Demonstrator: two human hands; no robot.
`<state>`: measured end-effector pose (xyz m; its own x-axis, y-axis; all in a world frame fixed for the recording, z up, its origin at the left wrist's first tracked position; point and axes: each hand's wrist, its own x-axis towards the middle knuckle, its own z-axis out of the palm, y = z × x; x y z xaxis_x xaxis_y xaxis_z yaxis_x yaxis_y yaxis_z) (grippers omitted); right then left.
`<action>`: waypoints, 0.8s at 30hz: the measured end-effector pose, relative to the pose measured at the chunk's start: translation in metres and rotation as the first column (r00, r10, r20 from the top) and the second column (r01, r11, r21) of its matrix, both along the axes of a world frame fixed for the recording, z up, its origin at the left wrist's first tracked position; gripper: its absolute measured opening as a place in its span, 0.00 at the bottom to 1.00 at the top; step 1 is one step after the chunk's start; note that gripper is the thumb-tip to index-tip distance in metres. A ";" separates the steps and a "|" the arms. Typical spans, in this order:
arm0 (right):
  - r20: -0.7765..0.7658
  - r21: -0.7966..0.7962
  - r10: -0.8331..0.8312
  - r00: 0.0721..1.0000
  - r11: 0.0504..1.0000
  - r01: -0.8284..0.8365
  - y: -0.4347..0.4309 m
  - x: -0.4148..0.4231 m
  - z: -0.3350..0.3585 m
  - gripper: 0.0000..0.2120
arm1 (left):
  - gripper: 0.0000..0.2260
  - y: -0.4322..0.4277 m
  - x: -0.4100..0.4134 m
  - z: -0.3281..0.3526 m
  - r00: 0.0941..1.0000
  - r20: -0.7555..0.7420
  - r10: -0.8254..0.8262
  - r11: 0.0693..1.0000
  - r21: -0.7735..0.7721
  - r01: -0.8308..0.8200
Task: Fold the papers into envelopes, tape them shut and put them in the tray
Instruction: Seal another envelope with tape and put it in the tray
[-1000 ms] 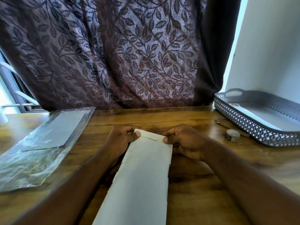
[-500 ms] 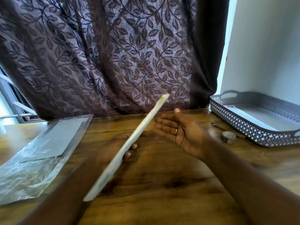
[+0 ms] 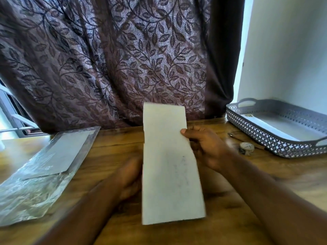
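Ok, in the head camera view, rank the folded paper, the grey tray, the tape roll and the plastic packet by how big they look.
1. Plastic packet and folded paper: alike; the paper is held up nearer the camera, so unsure.
2. Grey tray, partly cut off at the frame edge.
3. Tape roll, clearly smallest.

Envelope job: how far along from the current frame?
Done: at least one white piece already lies in the gray tray. In hand: a folded paper strip held up off the table, right hand pinching its right edge, left hand behind it. Left: taping and traying this one; the tape roll sits untouched, and more sheets wait in the plastic sleeve.
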<state>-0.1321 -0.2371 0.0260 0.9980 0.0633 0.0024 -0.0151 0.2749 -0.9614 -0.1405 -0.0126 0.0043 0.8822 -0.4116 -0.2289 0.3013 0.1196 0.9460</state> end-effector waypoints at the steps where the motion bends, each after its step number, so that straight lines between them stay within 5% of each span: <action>1: -0.014 -0.092 -0.028 1.000 0.995 0.027 -0.004 0.000 -0.001 0.09 | 0.19 0.000 0.002 0.002 0.999 0.030 0.027 0.999 -0.020 -0.026; 5: 0.036 -0.501 -0.189 0.981 0.846 0.182 -0.010 0.002 -0.009 0.07 | 0.18 0.007 0.016 0.005 0.970 0.202 0.139 0.987 0.048 -0.151; 11: 0.336 -0.823 -0.219 0.916 0.404 0.399 -0.006 0.011 -0.018 0.12 | 0.32 0.005 0.019 -0.005 0.892 0.444 0.084 0.879 0.389 -0.276; 15: 0.358 -0.861 -0.192 0.914 0.312 0.403 -0.006 0.013 -0.025 0.13 | 0.30 0.003 0.020 -0.008 0.867 0.493 0.066 0.845 0.434 -0.312; 20: 0.322 -0.901 -0.198 0.926 0.236 0.364 -0.007 0.018 -0.027 0.12 | 0.16 0.004 0.020 -0.012 0.810 0.586 0.015 0.789 0.490 -0.370; 24: 0.359 -0.862 -0.233 0.904 0.288 0.417 -0.012 0.019 -0.026 0.10 | 0.13 -0.003 0.017 -0.009 0.620 0.776 -0.115 0.652 0.530 -0.542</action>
<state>-0.1136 -0.2487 0.0004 0.9285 -0.2125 0.3046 0.0067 -0.8104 -0.5859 -0.1233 -0.0159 -0.0047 0.8999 -0.1987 0.3882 -0.4146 -0.6656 0.6206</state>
